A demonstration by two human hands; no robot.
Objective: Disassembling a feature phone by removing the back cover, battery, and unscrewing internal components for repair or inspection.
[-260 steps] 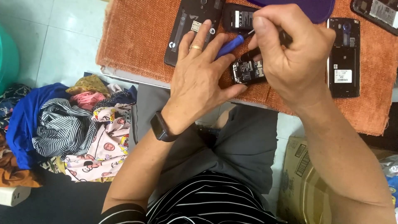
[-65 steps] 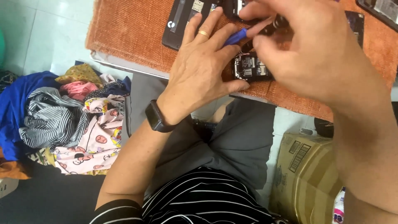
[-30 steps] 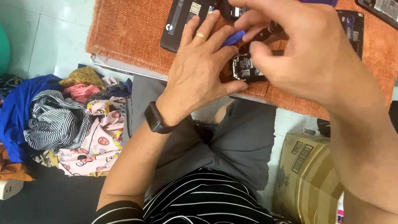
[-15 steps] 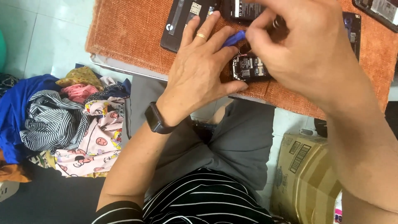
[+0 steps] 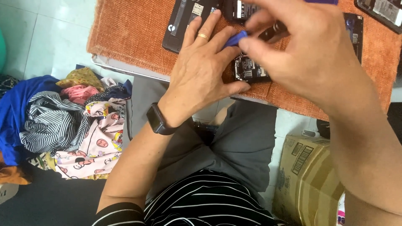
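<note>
A small opened black phone [image 5: 248, 71] lies near the front edge of an orange mat [image 5: 134, 37]. My left hand [image 5: 201, 71], with a ring and a dark wrist watch, presses flat on the mat and steadies the phone with thumb and fingers. My right hand [image 5: 305, 54] hovers over the phone, pinching a blue-handled tool [image 5: 235, 38] whose tip points down at it. The hand hides most of the tool.
Other opened black phones lie on the mat: one at top middle [image 5: 184, 21], one at the right [image 5: 354, 33], one at the top right corner [image 5: 383, 10]. A pile of clothes [image 5: 67, 121] sits on the floor left; a cardboard box [image 5: 310, 175] stands lower right.
My right hand has shifted slightly over the small phone while working the blue tool. My left hand stays pressed in the same place. The view has drifted a little.
</note>
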